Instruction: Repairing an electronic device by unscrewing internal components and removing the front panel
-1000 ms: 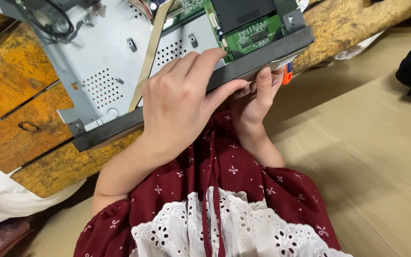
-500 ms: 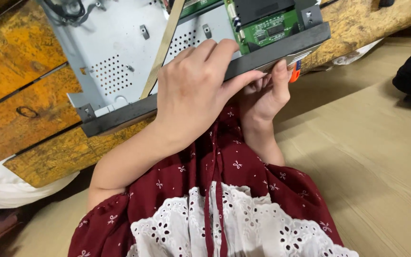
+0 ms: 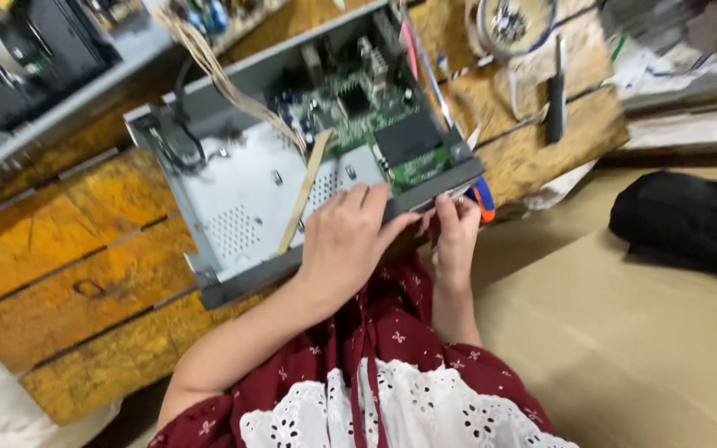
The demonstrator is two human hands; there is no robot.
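Left hand (image 3: 343, 241): palm down, back of hand toward the camera, fingers loosely spread and pointing up and away, fingertips curled slightly, thumb stretched out to the right. Left forearm bare, running from the lower left up to the wrist, bent at the elbow. Right hand (image 3: 456, 236): just beside the left thumb, fingers bunched and curled inward in a pinch, knuckles up. Right forearm bare, nearly upright in view, rising from the lap. Both wrists close together, hands almost touching.
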